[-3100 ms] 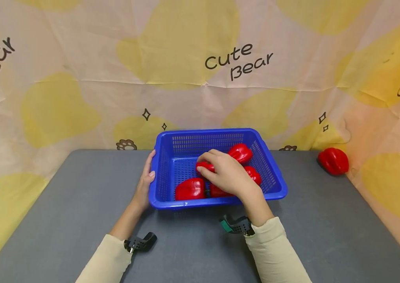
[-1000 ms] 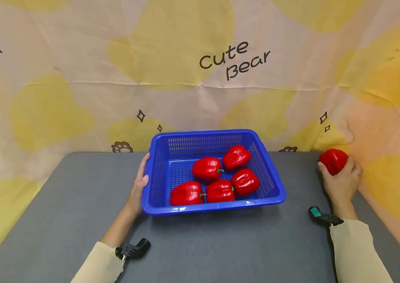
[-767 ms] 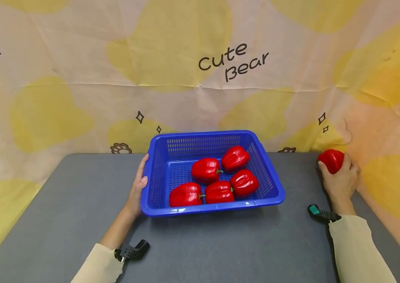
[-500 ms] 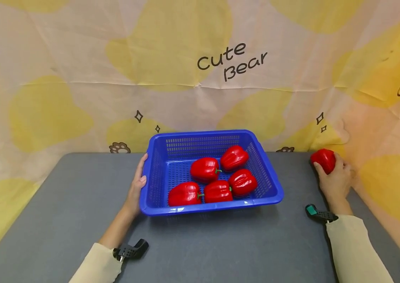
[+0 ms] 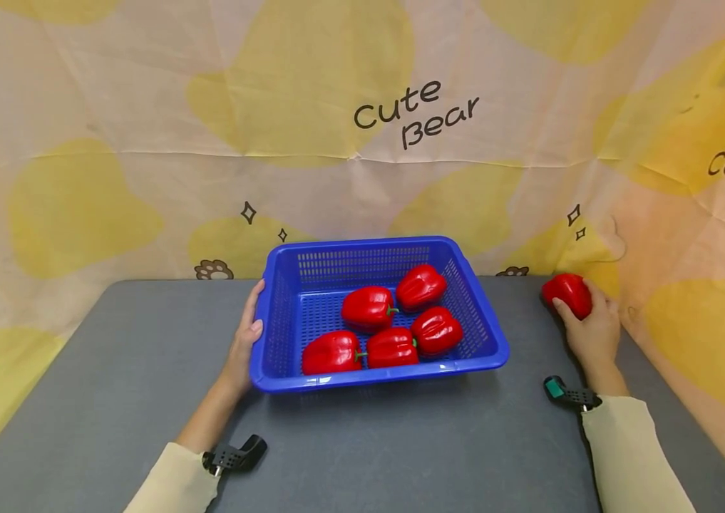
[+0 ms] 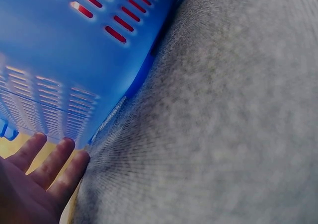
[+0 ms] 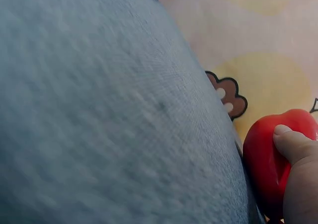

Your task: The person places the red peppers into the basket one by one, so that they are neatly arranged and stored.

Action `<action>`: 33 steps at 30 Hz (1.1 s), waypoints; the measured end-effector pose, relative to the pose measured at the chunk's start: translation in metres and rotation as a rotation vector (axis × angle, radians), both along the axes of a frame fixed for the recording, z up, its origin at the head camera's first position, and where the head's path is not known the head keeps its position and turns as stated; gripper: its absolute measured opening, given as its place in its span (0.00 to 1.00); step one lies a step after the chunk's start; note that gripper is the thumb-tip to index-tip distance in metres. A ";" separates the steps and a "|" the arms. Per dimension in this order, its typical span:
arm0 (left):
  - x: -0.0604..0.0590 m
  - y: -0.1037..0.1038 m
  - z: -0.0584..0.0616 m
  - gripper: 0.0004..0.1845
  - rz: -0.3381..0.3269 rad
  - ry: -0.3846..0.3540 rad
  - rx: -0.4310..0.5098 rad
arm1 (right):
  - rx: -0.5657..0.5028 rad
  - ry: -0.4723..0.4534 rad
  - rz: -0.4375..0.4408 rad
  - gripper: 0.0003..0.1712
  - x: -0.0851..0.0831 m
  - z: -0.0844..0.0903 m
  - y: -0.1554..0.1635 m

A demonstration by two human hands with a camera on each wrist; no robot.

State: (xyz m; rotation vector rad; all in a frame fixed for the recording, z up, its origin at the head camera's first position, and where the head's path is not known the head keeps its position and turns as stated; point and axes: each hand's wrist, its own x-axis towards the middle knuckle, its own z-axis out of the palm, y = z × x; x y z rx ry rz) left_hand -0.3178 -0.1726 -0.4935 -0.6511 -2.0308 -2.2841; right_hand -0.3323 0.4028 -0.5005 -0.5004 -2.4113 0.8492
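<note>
A blue plastic basket stands mid-table with several red bell peppers lying in it, some showing green stems. My left hand rests against the basket's left side, fingers straight, thumb tip at the rim. In the left wrist view its fingertips touch the slotted wall from outside. To the right of the basket, my right hand grips another red bell pepper near the table's back edge. The right wrist view shows the thumb pressed on that pepper; the other fingers are hidden there.
The grey table ends at the back and right against a hanging cloth with yellow patches and "Cute Bear" lettering. Black wrist cameras sit on both wrists.
My right hand left the basket, took hold of the pepper at the far right and has brought it a little to the left. My left hand stays at the basket's side.
</note>
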 end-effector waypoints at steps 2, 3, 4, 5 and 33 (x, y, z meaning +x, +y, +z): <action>0.000 0.000 0.000 0.36 -0.002 0.003 0.003 | -0.008 0.001 0.006 0.40 0.000 0.000 -0.003; 0.000 0.000 -0.001 0.36 -0.004 0.003 0.006 | -0.012 0.004 0.010 0.40 0.001 0.000 -0.005; 0.000 0.000 -0.001 0.36 -0.004 0.005 0.009 | -0.015 0.005 0.014 0.40 0.001 0.000 -0.007; 0.000 0.000 -0.001 0.36 -0.004 0.005 0.010 | -0.017 0.009 0.018 0.40 0.001 0.000 -0.009; -0.003 -0.001 -0.003 0.36 0.012 0.007 -0.012 | -0.079 0.030 0.105 0.38 0.020 0.004 -0.066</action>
